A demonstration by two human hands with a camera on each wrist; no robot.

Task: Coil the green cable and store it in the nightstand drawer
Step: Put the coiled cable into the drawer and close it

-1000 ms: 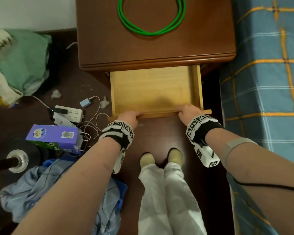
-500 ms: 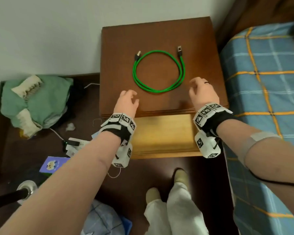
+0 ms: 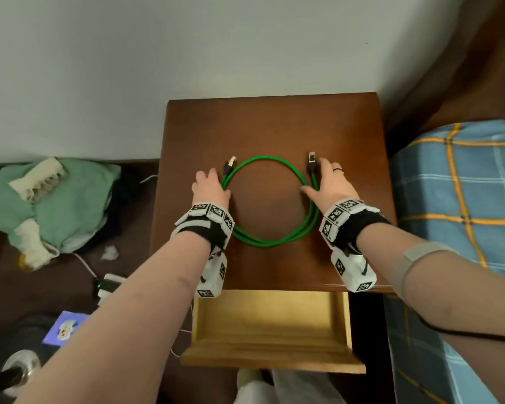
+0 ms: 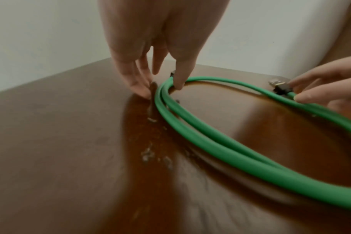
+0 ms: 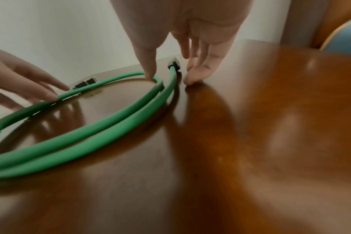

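One cable (image 3: 270,242): green, coiled in two loops, lying on nightstand top (image 3: 271,123).
Hands: left hand (image 3: 209,188) and right hand (image 3: 331,185) are set astride the coil, fingers extended, nothing gripped.
Drawer (image 3: 270,360): one, pulled open.

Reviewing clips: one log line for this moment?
green cable: coiled on nightstand | drawer: open | left hand, right hand: straddling coil sides

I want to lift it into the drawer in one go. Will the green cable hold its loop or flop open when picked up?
The green cable lies in two loose, untied turns, so it will probably sag and spread unless both sides are held. Its free plug ends may swing out. The left hand and right hand flank it, which should help.
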